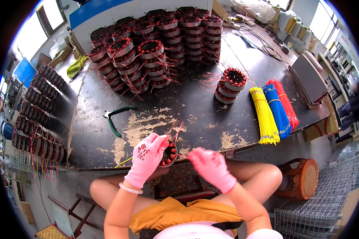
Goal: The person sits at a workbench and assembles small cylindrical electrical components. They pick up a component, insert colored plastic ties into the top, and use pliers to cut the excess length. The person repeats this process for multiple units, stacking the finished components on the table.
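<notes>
At the table's near edge sits a small motor stator (170,154), a ring with red-and-black windings and thin red lead wires (176,129) rising from it. My left hand (146,157), in a pink glove, covers its left side, fingertips pinched on the leads. A yellow wire (124,162) sticks out to the left from behind this hand. Just right of the stator, my right hand (212,167), also pink-gloved, is closed and somewhat blurred; a red lead runs toward its fingertips, but what they hold is unclear.
Green-handled pliers (117,118) lie beyond my left hand. Stacked stators (147,59) fill the back, with a shorter stack (230,85) at centre right. Bundles of yellow (264,115), blue (277,110) and red wires (285,103) lie rightward. More stators (38,115) line the left.
</notes>
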Demonstrator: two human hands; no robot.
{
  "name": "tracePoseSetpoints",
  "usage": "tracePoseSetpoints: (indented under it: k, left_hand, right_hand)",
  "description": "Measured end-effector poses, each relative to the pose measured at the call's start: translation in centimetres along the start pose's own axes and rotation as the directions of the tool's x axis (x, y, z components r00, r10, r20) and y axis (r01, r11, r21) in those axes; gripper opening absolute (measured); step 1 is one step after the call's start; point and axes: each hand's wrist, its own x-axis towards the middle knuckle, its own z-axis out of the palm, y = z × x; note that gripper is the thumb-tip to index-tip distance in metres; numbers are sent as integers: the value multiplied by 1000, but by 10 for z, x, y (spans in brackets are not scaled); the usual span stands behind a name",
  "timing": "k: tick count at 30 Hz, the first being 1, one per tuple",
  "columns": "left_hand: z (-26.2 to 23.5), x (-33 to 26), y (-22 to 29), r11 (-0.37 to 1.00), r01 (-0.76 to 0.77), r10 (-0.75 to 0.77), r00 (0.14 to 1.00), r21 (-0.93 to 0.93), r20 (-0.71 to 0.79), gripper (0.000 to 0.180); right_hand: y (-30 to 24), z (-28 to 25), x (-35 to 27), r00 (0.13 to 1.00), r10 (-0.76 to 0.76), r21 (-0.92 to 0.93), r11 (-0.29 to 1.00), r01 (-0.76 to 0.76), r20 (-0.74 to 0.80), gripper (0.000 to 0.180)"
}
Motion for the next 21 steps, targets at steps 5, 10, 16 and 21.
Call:
tracePoseSetpoints:
  k: [5, 10, 16, 21]
  left_hand:
    - [0, 7, 17, 985, 1, 7, 999, -171, 48, 37]
    - [19, 3, 8, 970, 59, -46, 997, -238, 59, 46]
    - [23, 2, 7, 959, 45, -60, 997, -281, -47, 37]
    - [17, 3, 7, 954, 28, -28, 1000, -297, 2, 24]
  right_hand:
    - [5, -37, 74, 866, 236, 367, 833, -414, 441, 30]
    - [20, -1, 110, 675, 102, 563, 470, -680, 731, 23]
    - [17, -2, 91, 733, 162, 598, 477, -645, 661, 19]
    - [-20, -16, 38, 967, 160, 519, 819, -243, 201, 13]
